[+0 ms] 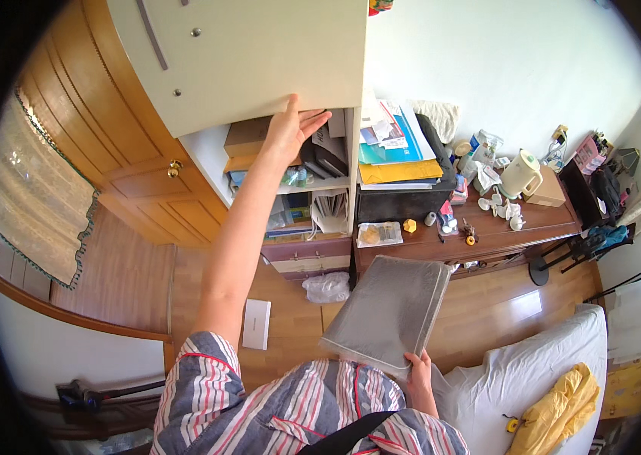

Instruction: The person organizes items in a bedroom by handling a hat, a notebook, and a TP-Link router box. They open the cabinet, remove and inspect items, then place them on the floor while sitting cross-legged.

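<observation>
My left hand (289, 133) reaches up to the lower edge of a cream cabinet panel (275, 62). Its thumb lies on the panel's face, and its fingers extend just below the edge. Behind that hand, an open shelf compartment holds a cardboard box (246, 136) and dark flat items (326, 153). Low in front of my body, my right hand (420, 372) grips a corner of a flat grey pack (388, 313) in clear plastic. What is inside the pack cannot be made out.
A brown desk (491, 233) carries a black case (400, 202) under papers, a kettle (522, 173) and small items. A white flat box (256, 324) and plastic bag (326, 286) lie on the floor. A wooden door (127, 142) stands left; yellow cloth (559, 409) covers part of the bed (502, 364).
</observation>
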`<act>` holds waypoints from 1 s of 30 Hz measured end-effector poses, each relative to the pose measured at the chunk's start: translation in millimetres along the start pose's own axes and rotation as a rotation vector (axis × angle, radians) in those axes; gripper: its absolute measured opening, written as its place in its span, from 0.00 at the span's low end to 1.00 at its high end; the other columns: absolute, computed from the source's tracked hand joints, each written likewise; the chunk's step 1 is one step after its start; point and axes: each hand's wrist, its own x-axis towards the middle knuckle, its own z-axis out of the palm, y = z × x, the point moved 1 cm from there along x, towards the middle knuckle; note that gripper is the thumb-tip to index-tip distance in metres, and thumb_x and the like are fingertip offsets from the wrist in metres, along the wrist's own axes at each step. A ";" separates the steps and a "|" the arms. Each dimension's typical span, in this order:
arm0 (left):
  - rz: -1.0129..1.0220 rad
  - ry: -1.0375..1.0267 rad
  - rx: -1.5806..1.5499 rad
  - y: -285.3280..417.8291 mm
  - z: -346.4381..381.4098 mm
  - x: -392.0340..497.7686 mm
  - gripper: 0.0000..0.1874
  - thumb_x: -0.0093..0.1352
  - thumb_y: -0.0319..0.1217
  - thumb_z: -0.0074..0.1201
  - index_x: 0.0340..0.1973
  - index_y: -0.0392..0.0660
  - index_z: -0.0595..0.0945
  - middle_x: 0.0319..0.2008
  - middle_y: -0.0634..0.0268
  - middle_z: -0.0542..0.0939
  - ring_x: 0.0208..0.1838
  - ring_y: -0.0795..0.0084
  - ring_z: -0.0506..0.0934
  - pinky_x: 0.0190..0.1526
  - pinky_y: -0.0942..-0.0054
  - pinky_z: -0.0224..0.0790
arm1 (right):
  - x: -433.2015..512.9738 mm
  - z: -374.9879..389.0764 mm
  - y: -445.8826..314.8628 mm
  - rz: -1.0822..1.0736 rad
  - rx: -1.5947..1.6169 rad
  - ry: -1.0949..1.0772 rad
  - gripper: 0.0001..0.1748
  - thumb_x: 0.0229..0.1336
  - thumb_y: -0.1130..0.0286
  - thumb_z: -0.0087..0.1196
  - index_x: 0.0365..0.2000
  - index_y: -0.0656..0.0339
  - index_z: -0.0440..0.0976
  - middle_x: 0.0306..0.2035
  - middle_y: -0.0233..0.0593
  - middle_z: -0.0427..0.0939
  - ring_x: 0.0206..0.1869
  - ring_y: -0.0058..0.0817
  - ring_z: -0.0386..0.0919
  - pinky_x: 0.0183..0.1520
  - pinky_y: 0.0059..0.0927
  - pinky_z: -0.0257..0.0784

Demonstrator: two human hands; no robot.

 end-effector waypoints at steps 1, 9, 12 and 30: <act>-0.014 -0.034 0.036 0.8 -0.7 -0.5 0.28 0.77 0.44 0.32 0.54 0.26 0.64 0.50 0.37 0.72 0.52 0.53 0.76 0.57 0.63 0.73 | 3.5 -2.5 -2.7 -0.001 -0.003 -0.010 0.14 0.53 0.84 0.46 0.41 0.66 0.74 0.35 0.39 0.80 0.36 0.28 0.79 0.39 0.28 0.75; -0.246 -0.298 0.451 -27.6 -62.0 -7.0 0.20 0.72 0.40 0.46 0.49 0.34 0.72 0.48 0.49 0.78 0.46 0.61 0.79 0.47 0.65 0.76 | 41.2 12.5 -22.9 0.030 -0.071 0.006 0.10 0.51 0.81 0.51 0.37 0.64 0.75 0.31 0.34 0.78 0.32 0.25 0.76 0.37 0.24 0.71; -0.431 -0.092 0.360 -74.4 -122.4 -13.2 0.17 0.70 0.36 0.50 0.48 0.35 0.73 0.46 0.49 0.78 0.46 0.61 0.80 0.47 0.64 0.76 | 49.0 19.5 -24.9 0.069 -0.077 -0.048 0.13 0.51 0.81 0.50 0.40 0.64 0.74 0.34 0.37 0.79 0.35 0.27 0.77 0.40 0.26 0.73; -0.320 0.795 -0.356 -96.0 -279.6 201.9 0.22 0.63 0.44 0.60 0.45 0.46 0.71 0.43 0.60 0.69 0.36 0.65 0.72 0.41 0.67 0.74 | -11.9 104.3 -15.1 0.026 -0.096 0.141 0.15 0.50 0.81 0.50 0.42 0.64 0.74 0.34 0.35 0.79 0.35 0.27 0.78 0.41 0.27 0.73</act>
